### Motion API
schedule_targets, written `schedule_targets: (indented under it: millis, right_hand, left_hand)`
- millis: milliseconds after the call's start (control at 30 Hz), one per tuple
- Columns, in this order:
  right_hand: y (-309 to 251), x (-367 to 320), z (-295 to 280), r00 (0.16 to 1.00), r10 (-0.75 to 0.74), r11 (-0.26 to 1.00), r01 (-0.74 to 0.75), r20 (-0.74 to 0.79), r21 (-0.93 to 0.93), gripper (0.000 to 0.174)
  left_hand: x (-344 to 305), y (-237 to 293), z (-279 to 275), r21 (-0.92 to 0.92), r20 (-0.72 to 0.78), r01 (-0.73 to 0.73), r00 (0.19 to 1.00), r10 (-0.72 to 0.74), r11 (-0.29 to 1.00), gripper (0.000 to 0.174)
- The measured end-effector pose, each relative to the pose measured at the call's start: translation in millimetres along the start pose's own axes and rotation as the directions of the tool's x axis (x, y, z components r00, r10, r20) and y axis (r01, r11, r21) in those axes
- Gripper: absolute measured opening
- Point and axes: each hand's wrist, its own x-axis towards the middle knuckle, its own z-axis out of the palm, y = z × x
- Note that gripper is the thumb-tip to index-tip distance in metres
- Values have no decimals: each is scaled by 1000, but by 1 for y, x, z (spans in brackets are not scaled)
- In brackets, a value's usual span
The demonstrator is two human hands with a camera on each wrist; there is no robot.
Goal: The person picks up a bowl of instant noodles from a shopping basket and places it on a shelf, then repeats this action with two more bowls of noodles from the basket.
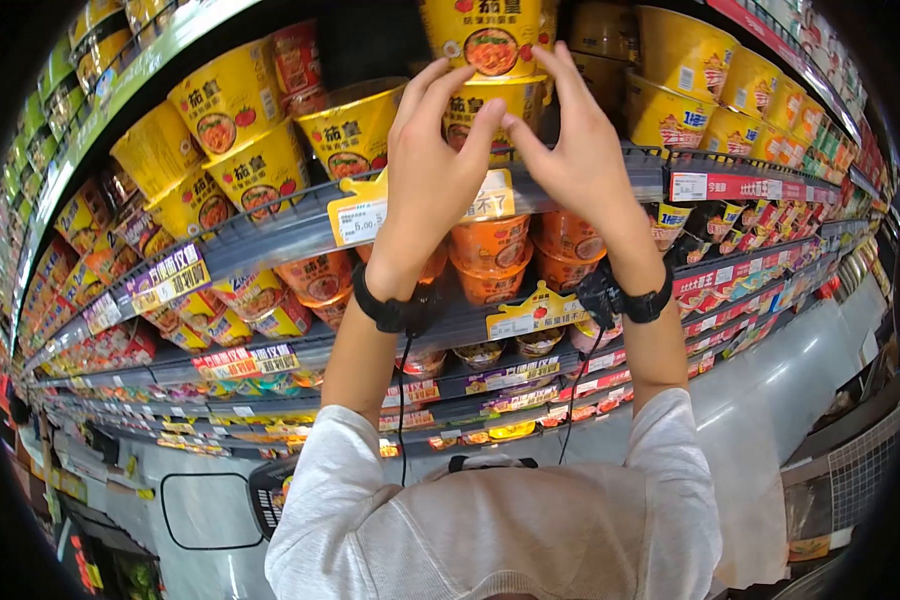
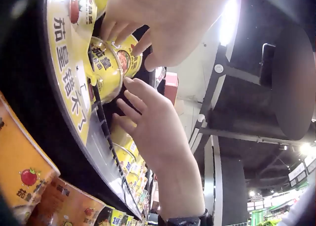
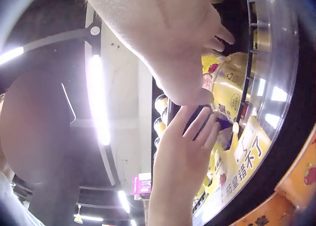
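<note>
Two yellow instant-noodle tubs stand one on the other at the upper shelf's edge: the upper tub (image 1: 490, 45) and the lower tub (image 1: 485, 100), partly covered by fingers. My left hand (image 1: 435, 150) is at their left side, fingers extended and spread. On the opposite side, my right hand (image 1: 575, 155) reaches up with its fingers spread too. Both thumbs point inward before the lower tub, their tips close together. In the left wrist view, the fingers of both hands lie around a clear-lidded tub (image 2: 107, 70), mostly straight.
More yellow tubs (image 1: 345, 130) line the shelf to the left, and others (image 1: 685, 50) to the right. A price-tag rail (image 1: 360, 220) runs along the shelf's front. Orange tubs (image 1: 490, 250) fill the shelf below. A black-rimmed basket (image 1: 267, 495) is on the floor.
</note>
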Motion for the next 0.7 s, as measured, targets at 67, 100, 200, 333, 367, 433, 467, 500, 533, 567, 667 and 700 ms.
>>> schedule_targets:
  millis: [67,100,200,333,367,433,467,500,533,567,667,700]
  right_hand:
    - [-11,-8,-10,1000,-22,995,22,0,95,63]
    - [-16,-16,-14,999,-37,989,37,-2,146,59]
    - [-33,-39,-27,996,-44,955,21,73,295,58]
    - [-44,-78,-31,989,-48,901,-17,139,434,55]
    - [-45,-96,-30,982,-33,893,-55,187,446,54]
    - [-52,-138,-21,959,-3,810,-164,283,563,56]
    - [-57,-157,-22,918,0,758,-258,396,600,57]
    - [-63,-177,-20,884,2,738,-317,467,596,55]
    - [-66,-202,-15,828,26,669,-430,560,606,53]
    - [-68,-225,-9,754,20,589,-539,656,602,52]
    - [-86,-304,16,606,5,622,-625,796,472,56]
    - [-98,-319,20,595,-23,610,-629,804,483,56]
  left_hand:
    - [-7,6,1,14,-27,-68,997,68,998,33]
    - [-11,11,0,-22,-38,-47,998,46,999,31]
    - [-28,26,-3,-92,-48,-5,999,0,996,23]
    - [-74,47,-18,-73,95,22,995,-15,997,26]
    - [-90,54,-24,-115,155,106,984,-88,988,27]
    - [-132,66,-39,-86,254,274,936,-244,958,26]
    - [-154,67,-47,-19,286,338,904,-319,941,24]
    - [-176,67,-53,-6,312,460,844,-436,888,21]
    - [-200,67,-58,14,333,577,768,-548,817,20]
    - [-232,63,-63,33,321,683,684,-655,729,19]
    - [-310,53,-82,71,289,876,439,-851,476,19]
    - [-334,50,-90,79,259,884,428,-866,460,19]
